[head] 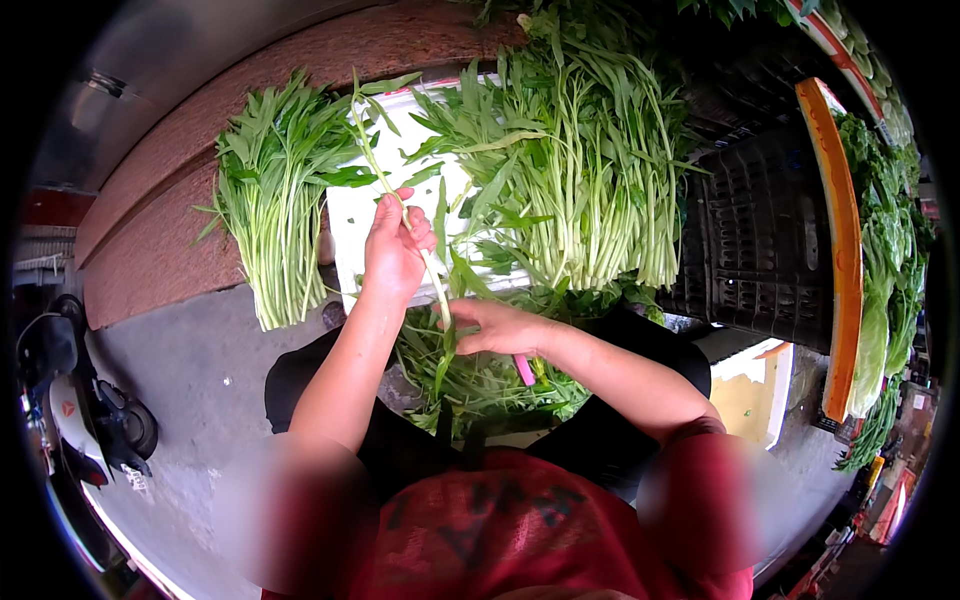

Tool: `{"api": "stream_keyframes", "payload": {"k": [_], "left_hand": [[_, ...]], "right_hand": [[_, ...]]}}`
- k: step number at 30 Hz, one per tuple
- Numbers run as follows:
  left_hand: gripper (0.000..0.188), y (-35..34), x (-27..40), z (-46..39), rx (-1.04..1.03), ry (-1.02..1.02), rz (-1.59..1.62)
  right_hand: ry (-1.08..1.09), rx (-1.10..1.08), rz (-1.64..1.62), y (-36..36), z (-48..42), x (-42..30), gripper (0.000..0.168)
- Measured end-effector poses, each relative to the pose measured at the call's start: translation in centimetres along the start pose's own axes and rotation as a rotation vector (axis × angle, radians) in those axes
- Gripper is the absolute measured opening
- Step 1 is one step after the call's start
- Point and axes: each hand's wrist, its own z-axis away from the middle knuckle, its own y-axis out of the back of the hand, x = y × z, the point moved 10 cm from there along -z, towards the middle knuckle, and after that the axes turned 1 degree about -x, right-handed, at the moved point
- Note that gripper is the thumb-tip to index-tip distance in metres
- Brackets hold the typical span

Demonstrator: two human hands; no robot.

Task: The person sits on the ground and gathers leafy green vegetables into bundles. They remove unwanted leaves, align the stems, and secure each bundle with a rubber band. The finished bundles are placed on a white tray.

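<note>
A single stalk of water spinach (373, 161) slants across the view, leafy tip upward. My left hand (400, 244) grips it around the middle. Near the stalk's lower end, my right hand (491, 328) has its thumb and fingers around the stem and a drooping leaf. A pink handle (525, 370) sticks out below the right palm; the rest of that tool is hidden. Loose leaves and stems (495, 394) lie in a heap beneath the hands, between the knees. Ahead, a white foam box (352, 217) bears scattered leaves and a large row of water spinach (577, 187).
A bunch of water spinach (285, 202) stands at the left against a reddish stone step (165, 255). Black plastic crates (765, 225) rise at the right, beside an orange-edged board (832, 247) and leafy greens (877, 300). A scooter (90, 405) is on the grey floor far left.
</note>
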Motion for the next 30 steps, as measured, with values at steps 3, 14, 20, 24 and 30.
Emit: {"api": "stream_keyframes", "payload": {"k": [3,14,20,24,30], "left_hand": [[0.03,-0.4,-0.9,-0.3,0.047,0.015,-0.053],[0.014,2.4,-3.7,0.7,0.155,0.219,-0.457],[0.021,2.2,-3.4,0.9,0.17,0.284,-0.392],[0.023,3.3,-2.5,1.3,0.208,0.273,-0.422],[0.022,2.2,-3.7,0.9,0.171,0.293,-0.447]], "right_hand": [[-0.203,0.088,-0.131,0.1,0.0,2.6,0.025],[-0.439,1.263,0.901,31.8,15.5,-1.2,0.084],[-0.795,1.411,0.378,38.3,24.7,14.7,0.068],[-0.611,1.276,0.803,33.3,16.7,5.2,0.039],[-0.229,1.295,0.884,24.9,9.8,-0.2,0.028]]}}
